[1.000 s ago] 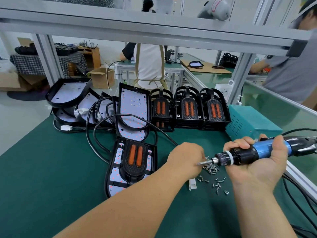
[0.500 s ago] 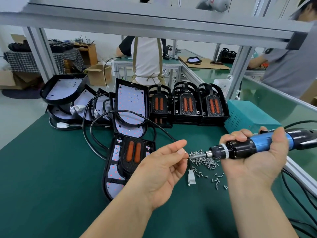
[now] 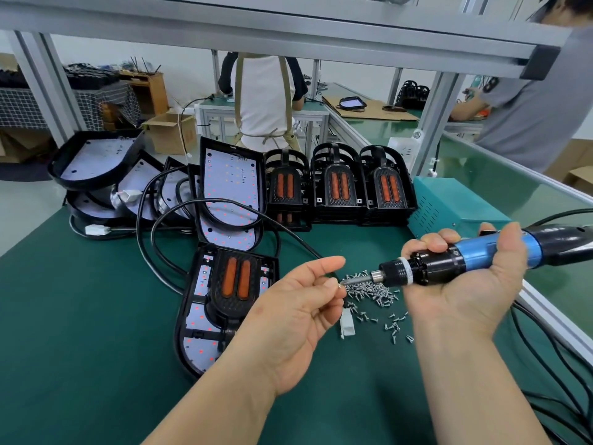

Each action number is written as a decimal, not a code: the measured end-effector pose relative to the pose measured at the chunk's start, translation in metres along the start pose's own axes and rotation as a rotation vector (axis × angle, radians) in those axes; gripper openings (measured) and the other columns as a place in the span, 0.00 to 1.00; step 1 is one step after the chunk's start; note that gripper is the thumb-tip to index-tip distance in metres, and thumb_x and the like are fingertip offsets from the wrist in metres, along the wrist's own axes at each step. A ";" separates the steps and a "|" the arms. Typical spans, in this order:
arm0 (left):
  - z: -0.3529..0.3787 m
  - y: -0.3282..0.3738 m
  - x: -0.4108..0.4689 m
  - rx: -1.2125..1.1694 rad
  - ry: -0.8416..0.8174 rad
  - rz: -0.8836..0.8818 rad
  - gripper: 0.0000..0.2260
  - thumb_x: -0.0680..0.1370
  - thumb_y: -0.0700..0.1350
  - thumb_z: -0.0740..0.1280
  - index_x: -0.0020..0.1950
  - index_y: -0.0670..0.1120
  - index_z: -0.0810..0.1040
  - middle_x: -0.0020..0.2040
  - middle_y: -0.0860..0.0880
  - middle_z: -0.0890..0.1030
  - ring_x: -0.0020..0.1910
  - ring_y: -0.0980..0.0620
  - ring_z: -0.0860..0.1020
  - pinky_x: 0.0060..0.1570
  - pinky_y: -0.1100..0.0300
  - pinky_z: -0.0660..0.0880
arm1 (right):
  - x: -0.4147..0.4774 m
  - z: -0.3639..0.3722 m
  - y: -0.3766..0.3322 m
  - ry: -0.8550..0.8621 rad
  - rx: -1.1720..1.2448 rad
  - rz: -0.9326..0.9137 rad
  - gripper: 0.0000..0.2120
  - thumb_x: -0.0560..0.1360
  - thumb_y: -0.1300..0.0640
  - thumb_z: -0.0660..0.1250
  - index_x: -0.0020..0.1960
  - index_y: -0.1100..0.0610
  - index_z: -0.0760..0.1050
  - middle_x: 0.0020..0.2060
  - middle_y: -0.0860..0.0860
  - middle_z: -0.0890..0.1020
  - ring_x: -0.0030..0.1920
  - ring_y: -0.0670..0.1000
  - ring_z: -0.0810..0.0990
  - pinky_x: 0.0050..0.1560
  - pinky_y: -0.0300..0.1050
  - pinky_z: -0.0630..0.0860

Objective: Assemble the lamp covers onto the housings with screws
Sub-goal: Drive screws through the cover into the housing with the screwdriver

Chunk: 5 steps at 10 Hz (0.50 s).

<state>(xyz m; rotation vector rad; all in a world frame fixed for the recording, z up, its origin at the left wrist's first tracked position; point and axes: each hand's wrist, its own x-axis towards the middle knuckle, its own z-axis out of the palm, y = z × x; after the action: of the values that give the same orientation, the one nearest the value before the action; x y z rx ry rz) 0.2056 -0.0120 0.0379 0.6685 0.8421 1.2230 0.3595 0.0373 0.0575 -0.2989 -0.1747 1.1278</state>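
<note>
Just above the screw pile (image 3: pixel 372 289), your left hand (image 3: pixel 298 319) pinches one screw (image 3: pixel 339 285) between thumb and forefinger at the bit of the electric screwdriver (image 3: pixel 465 261) your right hand (image 3: pixel 465 293) grips. Seat it crooked and it may drop into the pile. The lamp cover (image 3: pixel 236 284) lies on its housing (image 3: pixel 195 342) left of the pile, just beside your left hand; more covers (image 3: pixel 333 187) stand beyond it.

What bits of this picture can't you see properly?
All in the head view:
1. The screw pinched by the left hand: too small to tell whether it sits on the bit yet.
2. The electric screwdriver: its middle is covered by the right hand, and its back end is cut off by the right edge.
3. The nearest lamp housing: its lower right corner is hidden behind the left wrist.
</note>
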 end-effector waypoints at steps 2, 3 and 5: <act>0.001 -0.002 0.000 0.010 0.042 0.024 0.13 0.81 0.33 0.61 0.53 0.46 0.82 0.32 0.53 0.78 0.33 0.59 0.77 0.35 0.69 0.76 | -0.005 0.005 0.000 -0.026 -0.044 -0.015 0.23 0.76 0.43 0.65 0.25 0.50 0.78 0.29 0.48 0.73 0.26 0.48 0.71 0.34 0.38 0.70; 0.001 -0.002 0.001 0.038 0.059 0.041 0.12 0.81 0.33 0.61 0.54 0.46 0.81 0.33 0.53 0.77 0.33 0.59 0.76 0.36 0.69 0.76 | -0.009 0.008 0.000 -0.040 -0.058 -0.018 0.24 0.77 0.43 0.65 0.24 0.50 0.79 0.29 0.48 0.73 0.26 0.47 0.71 0.34 0.38 0.70; 0.001 -0.005 0.003 0.092 0.077 0.069 0.10 0.81 0.35 0.63 0.55 0.47 0.80 0.32 0.55 0.78 0.35 0.59 0.76 0.38 0.69 0.76 | -0.009 0.006 0.001 -0.008 -0.062 -0.036 0.10 0.75 0.45 0.67 0.37 0.48 0.74 0.31 0.49 0.72 0.28 0.49 0.70 0.35 0.40 0.69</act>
<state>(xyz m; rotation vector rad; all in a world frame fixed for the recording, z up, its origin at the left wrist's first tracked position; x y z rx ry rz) 0.2094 -0.0104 0.0340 0.7335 0.9507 1.2853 0.3532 0.0304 0.0633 -0.3449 -0.2218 1.0891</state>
